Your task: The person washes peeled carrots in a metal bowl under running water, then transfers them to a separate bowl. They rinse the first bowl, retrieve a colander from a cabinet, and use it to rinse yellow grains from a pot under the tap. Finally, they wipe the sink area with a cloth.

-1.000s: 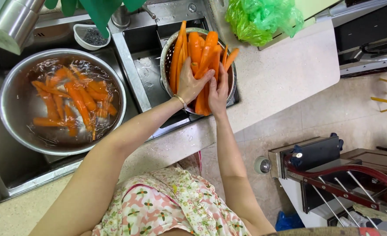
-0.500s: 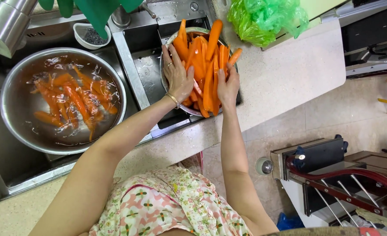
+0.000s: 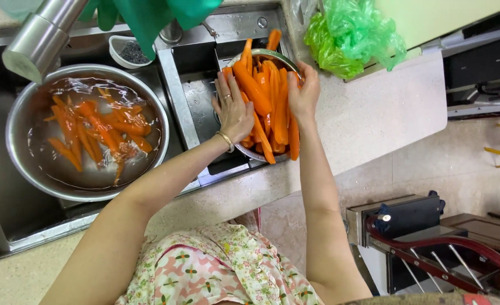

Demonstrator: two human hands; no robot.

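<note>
A pile of long orange carrot sticks (image 3: 268,101) fills a metal colander (image 3: 249,151) standing in the right sink basin. My left hand (image 3: 232,107), with a gold bracelet and a ring, presses against the left side of the pile. My right hand (image 3: 305,93) cups the pile's right side. Both hands squeeze the carrot sticks together between them. A large steel bowl (image 3: 18,152) in the left basin holds water and more carrot sticks (image 3: 97,135).
A steel faucet (image 3: 41,36) hangs over the bowl. Green rubber gloves (image 3: 148,17) drape at the sink's back beside a small white dish (image 3: 127,52). A green plastic bag (image 3: 349,36) lies on the beige counter (image 3: 385,118). A dark metal cart (image 3: 425,237) stands at the lower right.
Both hands shifted from lying on top of the carrot sticks to gripping the pile from its two sides. The sticks now stand gathered in a tighter bundle.
</note>
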